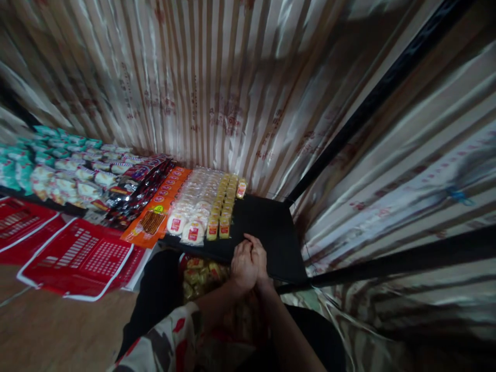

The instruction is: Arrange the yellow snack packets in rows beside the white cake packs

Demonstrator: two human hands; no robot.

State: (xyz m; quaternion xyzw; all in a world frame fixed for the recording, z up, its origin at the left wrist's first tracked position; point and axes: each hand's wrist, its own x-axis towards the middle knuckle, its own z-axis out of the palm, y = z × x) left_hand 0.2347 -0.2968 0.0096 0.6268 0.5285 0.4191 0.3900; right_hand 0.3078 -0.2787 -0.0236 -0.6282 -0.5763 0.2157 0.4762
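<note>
My left hand [243, 266] and my right hand [261, 259] are pressed together over the front edge of a black table [267, 222]. Their fingers are closed, and anything between the palms is hidden. Just beyond them, small yellow packets [220, 206] stand in rows, with a single packet [241, 188] off to the right at the back. Beside these rows lie clear packs of round white crackers [192, 232]. Below the table edge, partly behind my left forearm, more yellow packets [196, 276] sit in a heap.
Further left lie an orange snack bag [155, 212], dark snack bags [135, 191], white packets [83, 181] and teal packets [46, 144]. Red printed bags [85, 253] hang from the front edge. Striped sheeting [217, 77] and a dark pole [360, 113] close in the back and right.
</note>
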